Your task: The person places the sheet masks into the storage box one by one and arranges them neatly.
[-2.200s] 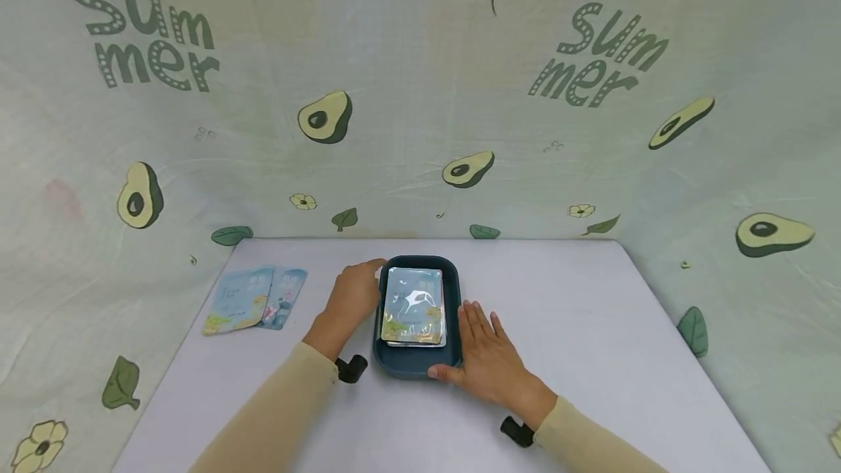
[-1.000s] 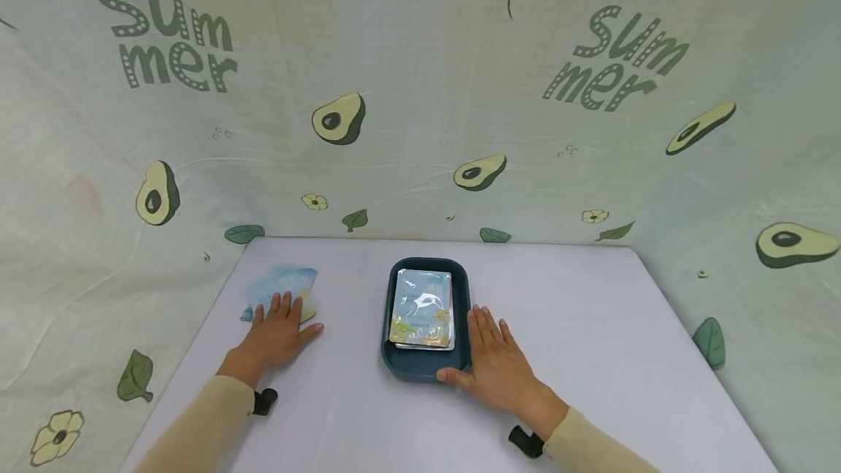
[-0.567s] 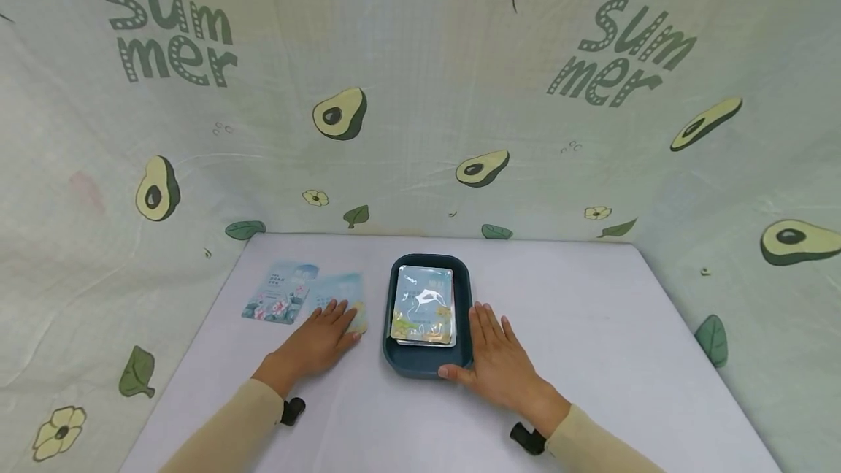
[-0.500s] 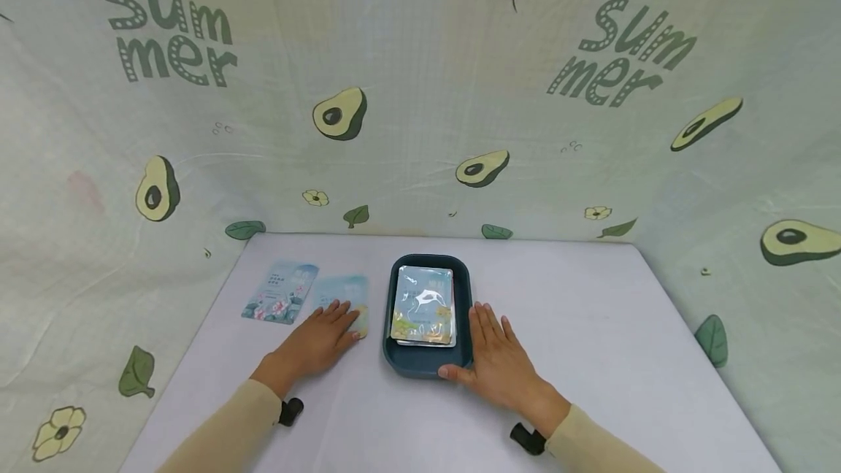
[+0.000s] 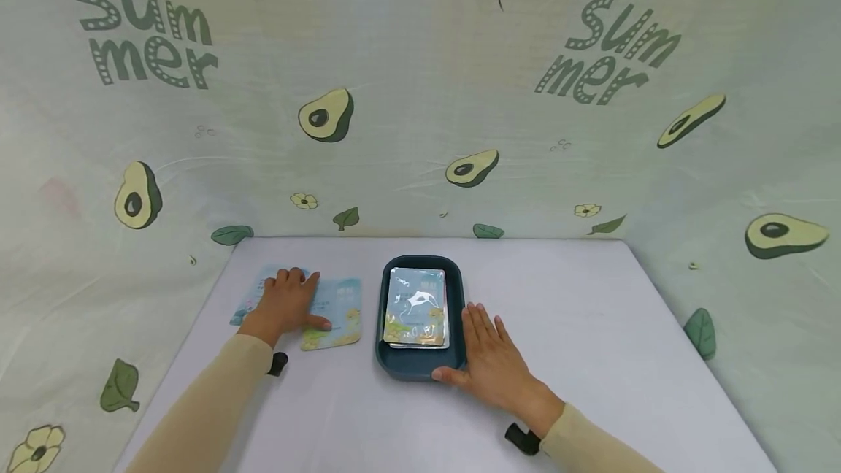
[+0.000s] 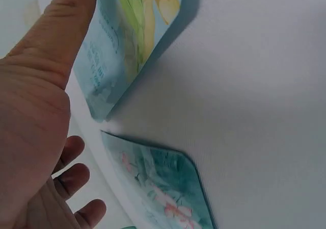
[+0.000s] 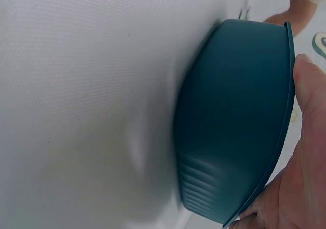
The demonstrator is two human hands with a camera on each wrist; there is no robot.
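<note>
My left hand point(image 5: 285, 305) is above two flat blue sachets at the left of the table. Its thumb lies over the sachet with yellow and green print point(image 5: 342, 305). The other fingers, slightly bent, are over the sachet with pink flowers point(image 5: 244, 306), partly hidden under the hand. In the left wrist view, the flowered sachet point(image 6: 168, 193) and the yellow-printed sachet point(image 6: 114, 60) lie apart. My right hand point(image 5: 493, 367) rests along the right side of a dark teal tray point(image 5: 410, 367), fingers straight, thumb at its near rim. Inside the tray is a stack of similar sachets point(image 5: 415, 305).
The white table point(image 5: 578, 327) extends around the tray. A printed cloth point(image 5: 394, 57) with avocados and leaves hangs behind and at the sides. A small black device point(image 5: 522, 438) sits at the right wrist.
My left hand left the tray, spread the two overlapping sachets apart by sliding the yellow-printed one rightward, then moved back left over the flowered one. The right hand stayed at the tray.
</note>
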